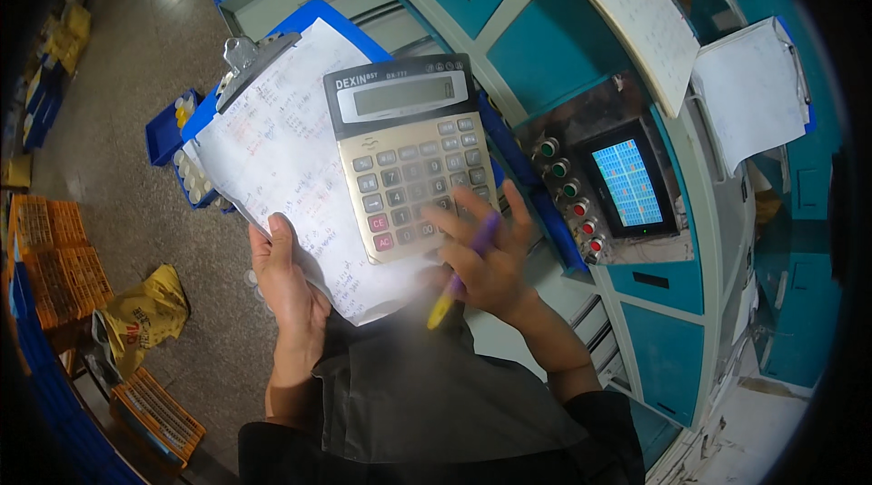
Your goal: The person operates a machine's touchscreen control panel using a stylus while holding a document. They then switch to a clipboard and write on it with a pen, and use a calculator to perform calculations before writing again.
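My left hand [292, 278] grips the lower left edge of a blue clipboard [329, 20], its thumb on top of the handwritten sheets [272, 144] and its fingers underneath. A metal clip holds the papers at the upper left. On the right part of the papers lies a gold and dark grey calculator [407, 158] with a grey screen and two pink keys. Over its lower right keys hovers my right hand [495, 262], fingers slightly blurred. A purple and yellow pen [465, 269] is held in that hand, its yellow end pointing down toward me.
To the right stands a teal and grey machine with a lit control screen [629, 183] and green and red buttons [570, 188]. Another clipboard with paper [752, 94] hangs beyond. Blue bins [171, 131], orange crates [65, 253] and a yellow sack [145, 317] are on the left.
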`<action>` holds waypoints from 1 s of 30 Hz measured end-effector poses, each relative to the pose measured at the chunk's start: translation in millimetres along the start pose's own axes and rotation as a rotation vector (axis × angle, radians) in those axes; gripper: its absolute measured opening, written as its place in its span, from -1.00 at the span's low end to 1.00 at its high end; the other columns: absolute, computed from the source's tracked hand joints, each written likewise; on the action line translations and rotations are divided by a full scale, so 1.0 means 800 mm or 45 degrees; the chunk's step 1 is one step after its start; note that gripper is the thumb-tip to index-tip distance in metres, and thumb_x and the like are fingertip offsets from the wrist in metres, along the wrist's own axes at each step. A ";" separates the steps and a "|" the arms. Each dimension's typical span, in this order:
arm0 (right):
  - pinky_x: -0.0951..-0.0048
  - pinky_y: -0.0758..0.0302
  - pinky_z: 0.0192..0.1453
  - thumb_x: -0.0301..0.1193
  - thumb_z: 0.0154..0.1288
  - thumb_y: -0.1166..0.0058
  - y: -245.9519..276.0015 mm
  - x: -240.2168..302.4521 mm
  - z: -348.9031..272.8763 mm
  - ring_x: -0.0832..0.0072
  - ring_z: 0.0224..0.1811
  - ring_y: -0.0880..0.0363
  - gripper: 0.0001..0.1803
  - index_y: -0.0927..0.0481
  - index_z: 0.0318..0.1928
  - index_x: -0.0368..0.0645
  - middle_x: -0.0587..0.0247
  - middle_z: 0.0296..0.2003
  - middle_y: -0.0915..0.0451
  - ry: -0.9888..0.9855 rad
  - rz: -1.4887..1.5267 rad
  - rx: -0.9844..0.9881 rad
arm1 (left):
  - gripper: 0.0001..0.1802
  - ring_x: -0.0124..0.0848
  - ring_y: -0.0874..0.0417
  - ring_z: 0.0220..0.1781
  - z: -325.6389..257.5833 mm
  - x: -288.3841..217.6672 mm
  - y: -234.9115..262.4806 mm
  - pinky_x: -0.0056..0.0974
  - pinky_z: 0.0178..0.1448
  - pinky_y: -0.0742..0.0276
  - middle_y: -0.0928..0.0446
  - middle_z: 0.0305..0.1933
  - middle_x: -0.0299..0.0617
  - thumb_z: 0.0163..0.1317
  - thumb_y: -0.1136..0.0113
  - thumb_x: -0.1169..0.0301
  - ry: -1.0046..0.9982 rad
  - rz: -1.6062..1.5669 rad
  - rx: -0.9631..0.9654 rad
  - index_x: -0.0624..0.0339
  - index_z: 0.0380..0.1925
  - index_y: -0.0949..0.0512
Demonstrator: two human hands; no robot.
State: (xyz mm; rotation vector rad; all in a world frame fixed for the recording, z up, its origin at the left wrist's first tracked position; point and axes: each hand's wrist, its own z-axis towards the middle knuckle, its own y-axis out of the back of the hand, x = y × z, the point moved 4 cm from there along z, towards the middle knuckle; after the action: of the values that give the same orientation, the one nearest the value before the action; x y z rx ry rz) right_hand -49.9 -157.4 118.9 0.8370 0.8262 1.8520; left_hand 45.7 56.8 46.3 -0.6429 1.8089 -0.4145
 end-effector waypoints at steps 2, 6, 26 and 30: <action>-0.22 0.12 0.64 0.06 0.39 -0.23 -0.007 -0.005 0.004 0.17 0.39 -0.50 -0.59 -0.36 -0.11 0.14 0.24 0.13 -0.73 -0.034 0.032 0.053 | -0.60 -0.30 -0.70 0.16 0.000 0.001 -0.002 -0.21 0.26 -0.67 -0.60 0.24 0.05 0.62 0.01 0.37 0.000 -0.001 0.005 0.34 0.32 -0.37; -0.22 0.12 0.64 0.04 0.32 -0.30 -0.010 0.005 0.009 0.13 0.40 -0.49 -0.57 -0.38 -0.17 0.11 0.28 0.11 -0.73 0.115 0.065 0.004 | -0.61 -0.30 -0.67 0.20 -0.002 0.001 -0.004 -0.20 0.31 -0.63 -0.58 0.26 0.05 0.62 0.01 0.37 -0.009 0.011 -0.020 0.33 0.32 -0.37; -0.20 0.00 0.60 0.06 0.36 -0.29 0.001 -0.022 -0.020 0.17 0.26 -0.62 -0.52 -0.30 -0.31 0.07 0.32 -0.02 -0.77 -0.101 -0.130 -0.100 | -0.61 -0.30 -0.70 0.18 0.000 0.005 0.000 -0.19 0.25 -0.68 -0.58 0.25 0.08 0.62 0.02 0.36 0.030 -0.004 -0.062 0.35 0.31 -0.34; -0.19 0.01 0.61 0.04 0.35 -0.31 0.006 -0.018 -0.013 0.18 0.27 -0.61 -0.52 -0.31 -0.36 0.07 0.32 0.00 -0.77 -0.089 -0.098 -0.194 | -0.65 -0.33 -0.64 0.24 -0.003 0.002 -0.003 -0.19 0.35 -0.58 -0.57 0.27 0.00 0.63 0.04 0.39 0.052 -0.040 -0.021 0.31 0.30 -0.36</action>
State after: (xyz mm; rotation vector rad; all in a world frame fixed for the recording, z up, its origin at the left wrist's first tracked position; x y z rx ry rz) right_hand -55.6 -174.6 114.5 0.7587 0.6560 1.7833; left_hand 43.6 53.8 47.7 -0.6797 1.8441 -0.4371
